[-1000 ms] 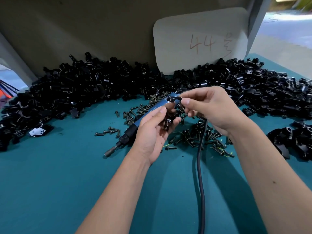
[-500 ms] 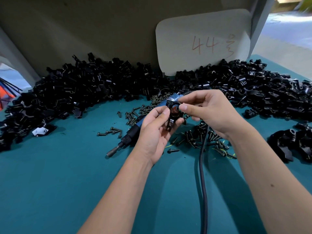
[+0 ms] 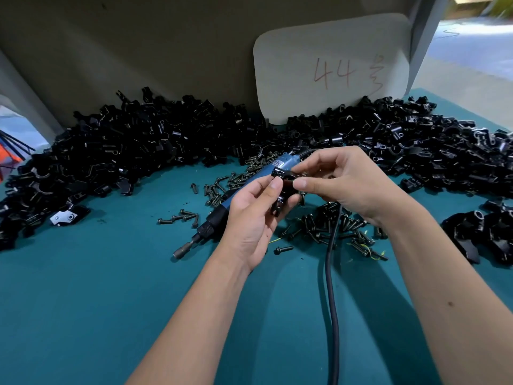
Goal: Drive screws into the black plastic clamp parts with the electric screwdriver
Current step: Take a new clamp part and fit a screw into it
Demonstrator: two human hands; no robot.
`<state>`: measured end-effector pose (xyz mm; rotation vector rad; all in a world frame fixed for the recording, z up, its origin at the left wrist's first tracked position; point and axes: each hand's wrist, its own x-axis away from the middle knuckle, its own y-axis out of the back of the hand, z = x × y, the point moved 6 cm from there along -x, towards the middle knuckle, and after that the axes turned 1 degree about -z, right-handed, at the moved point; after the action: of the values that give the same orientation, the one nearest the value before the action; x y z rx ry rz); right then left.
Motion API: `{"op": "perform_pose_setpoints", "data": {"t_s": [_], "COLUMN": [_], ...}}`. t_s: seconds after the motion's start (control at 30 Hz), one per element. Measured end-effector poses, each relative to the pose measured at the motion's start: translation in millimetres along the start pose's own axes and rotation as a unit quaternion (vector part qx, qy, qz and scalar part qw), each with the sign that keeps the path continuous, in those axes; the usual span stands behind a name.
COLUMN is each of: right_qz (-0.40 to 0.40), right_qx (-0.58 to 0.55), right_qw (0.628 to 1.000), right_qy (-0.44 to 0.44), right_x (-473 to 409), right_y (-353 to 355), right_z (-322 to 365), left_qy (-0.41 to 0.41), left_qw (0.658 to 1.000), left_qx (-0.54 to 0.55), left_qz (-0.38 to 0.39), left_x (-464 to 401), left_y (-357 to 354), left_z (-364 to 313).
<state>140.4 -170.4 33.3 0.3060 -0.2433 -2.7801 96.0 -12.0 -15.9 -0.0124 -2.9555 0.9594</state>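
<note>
While both hands meet above the middle of the teal counter (image 3: 83, 315), one black clamp part (image 3: 280, 190) sits between them: the left hand (image 3: 255, 220) pinches it with thumb and curled fingers, and the right hand (image 3: 344, 184) grips its upper end with thumb and forefinger. One electric screwdriver (image 3: 222, 207), blue-bodied with a black nose and a metal tip, lies on the counter just behind the left hand, tip pointing near-left. One black cable (image 3: 331, 301) runs from the near edge up under the right hand. Loose screws (image 3: 327, 229) are scattered around the screwdriver and below the right hand, too many and too tangled to count; one lies alone (image 3: 283, 249) near the left wrist. Black clamp parts (image 3: 138, 151) lie in a long heap across the far side, uncountable, with a smaller group (image 3: 483, 232) at the right edge. One pale card (image 3: 333, 70) marked "44" leans against the far wall.
</note>
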Motion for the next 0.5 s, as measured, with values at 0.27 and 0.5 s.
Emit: {"op": "perform_pose_setpoints", "data": {"t_s": [0.27, 0.5], "right_qz": [-0.062, -0.106], "right_qx": [-0.061, 0.007], "right_qw": [0.996, 0.993], "right_qy": [-0.037, -0.051], "right_x": [-1, -3], "right_y": [3, 7], "right_z": [0, -15], "left_qy": [-0.006, -0.005], "left_qw": [0.999, 0.999], "left_qx": [-0.048, -0.046], "left_qz": [-0.008, 0.012], "left_x": [-1, -2], "left_y": [1, 1], "left_z": [3, 0]}}
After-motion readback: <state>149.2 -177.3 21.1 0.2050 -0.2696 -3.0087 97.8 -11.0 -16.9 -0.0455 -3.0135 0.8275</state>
